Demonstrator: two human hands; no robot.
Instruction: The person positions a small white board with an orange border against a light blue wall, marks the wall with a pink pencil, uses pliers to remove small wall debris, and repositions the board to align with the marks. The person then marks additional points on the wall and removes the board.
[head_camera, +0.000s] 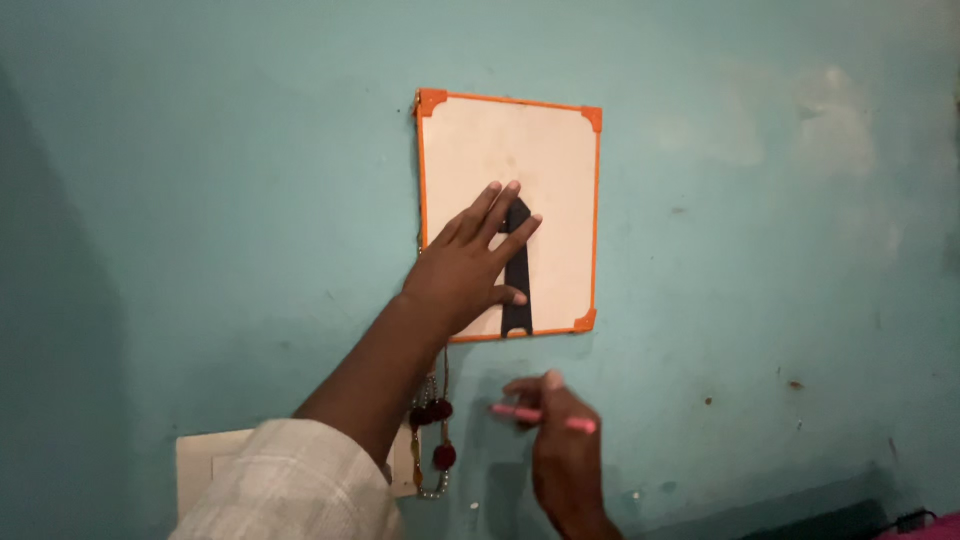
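One small whiteboard (545, 150) with an orange frame is seen hung on a teal wall (200, 180), just above the middle of the frame. Four orange corner caps can be counted on it, though the lower left one is covered by the hand. One flat black strip (517, 285), narrow and upright, is laid against the board's lower middle, its foot reaching the bottom edge of the frame.

The left hand (470, 270) is pressed flat against the board at the centre of the frame, fingers spread and extended; the upper end of the black strip is covered by the fingertips and the thumb is set against its side. Nothing is pinched by this hand; the strip is held to the board by pressure only. A pale checked sleeve (290, 490) is seen on this arm at the lower left.

The right hand (560, 440) is held lower, at the bottom centre, apart from the board. One pink marker (545, 417) is pinched in its fingers, lying nearly level.

One string of beads (437, 440), with dark red ones among them, is hung below the board's lower left corner. One pale switch plate (205, 460) is partly hidden behind the sleeve.
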